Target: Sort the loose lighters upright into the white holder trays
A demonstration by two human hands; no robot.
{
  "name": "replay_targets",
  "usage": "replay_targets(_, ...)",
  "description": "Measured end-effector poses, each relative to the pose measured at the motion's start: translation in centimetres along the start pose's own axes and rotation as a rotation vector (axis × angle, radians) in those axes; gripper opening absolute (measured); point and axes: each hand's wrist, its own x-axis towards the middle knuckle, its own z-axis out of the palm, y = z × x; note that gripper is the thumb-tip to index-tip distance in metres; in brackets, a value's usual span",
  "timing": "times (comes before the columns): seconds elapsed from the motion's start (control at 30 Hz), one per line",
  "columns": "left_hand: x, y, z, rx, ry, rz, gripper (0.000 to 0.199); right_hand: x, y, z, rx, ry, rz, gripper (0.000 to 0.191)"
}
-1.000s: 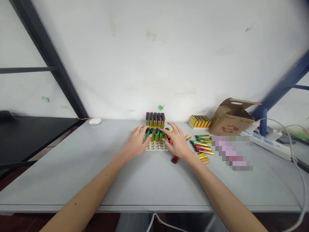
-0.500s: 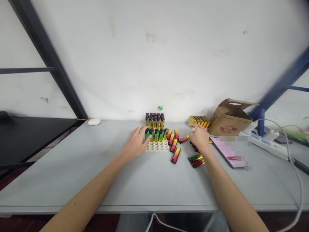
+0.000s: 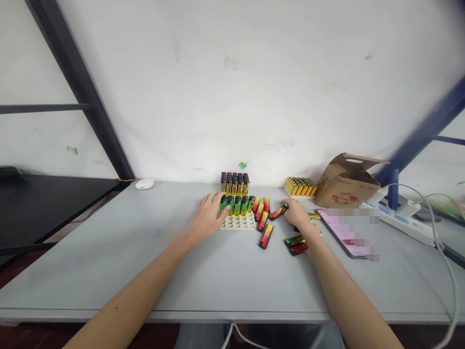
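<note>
My left hand is curled round the left end of a white lighter tray, thumb in front and fingers behind. Green and yellow lighters with black tops stand upright in its rear holes, while the front holes are bare. My right hand pinches a green lighter between thumb and fingertips, just above the table. Several red and yellow lighters lie loose between my hands. Below my right wrist lie another green lighter and a dark red lighter, partly covered by it.
Behind the tray stands a block of upright lighters near the wall. A tray of yellow batteries or cylinders sits beside an open cardboard box. Rightward are a phone, a power strip and a white cable. A white case lies far left.
My right hand has come down a little into the loose pile and a green lighter now shows in its fingers. My left hand stays at the tray. The whole view has shifted slightly.
</note>
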Motion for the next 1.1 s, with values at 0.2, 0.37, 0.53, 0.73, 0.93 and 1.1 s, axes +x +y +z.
replay_targets(0.2, -0.1, 0.0, 0.0, 0.003, -0.015, -0.013, 0.041, 0.7, 0.8, 0.5, 0.007, 0.088, -0.015, 0.044)
replay_targets(0.37, -0.1, 0.0, 0.0, 0.008, -0.025, -0.020, 0.041, 0.9, 1.1, 0.8, 0.053, 0.149, -0.056, 0.041)
replay_targets(0.53, -0.1, -0.2, 0.0, -0.012, -0.013, -0.025, 0.043, 0.9, -0.5, 0.2, 0.279, 0.281, -0.132, 0.028)
replay_targets(0.73, -0.2, -0.2, -0.1, -0.003, -0.019, -0.027, 0.044, -2.0, -6.4, -2.1, 1.166, 0.079, -0.170, 0.024)
replay_targets(0.93, -0.2, -0.3, 0.1, -0.002, -0.012, -0.011, 0.043, -5.3, -10.4, -3.1, 1.563, -0.436, -0.160, 0.031)
replay_targets(1.1, -0.2, -0.5, 0.3, -0.006, 0.003, 0.000, 0.043, -5.4, -11.0, -1.9, 1.782, -0.701, -0.036, 0.042)
